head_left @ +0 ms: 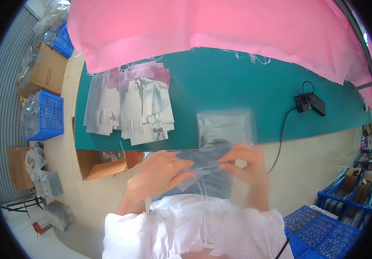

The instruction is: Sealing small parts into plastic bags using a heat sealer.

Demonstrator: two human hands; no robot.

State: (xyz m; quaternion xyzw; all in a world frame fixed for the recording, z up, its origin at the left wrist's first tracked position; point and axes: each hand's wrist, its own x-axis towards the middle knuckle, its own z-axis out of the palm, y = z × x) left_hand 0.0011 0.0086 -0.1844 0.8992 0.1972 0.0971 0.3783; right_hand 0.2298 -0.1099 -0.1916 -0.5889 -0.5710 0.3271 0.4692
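Note:
My left hand point(159, 172) and my right hand point(247, 165) are raised in front of my body, just off the near edge of the green table point(237, 86). Stretched between their pinched fingertips is a thin clear plastic piece point(207, 167); its exact kind is hard to make out. Just beyond the hands, a flat silvery sheet in a clear sleeve point(224, 127) lies at the table's edge. Farther left sit two fanned piles of silvery flat pieces with cut slots, a left pile point(102, 105) and a right pile point(147, 113).
Pink cloth point(194, 26) hangs across the table's far side. A black adapter with a cable point(310, 103) rests at the right. An open cardboard box point(104, 169) stands beneath the table, blue crates point(50, 114) on the left floor, and blue trays of small parts point(324, 231) at lower right.

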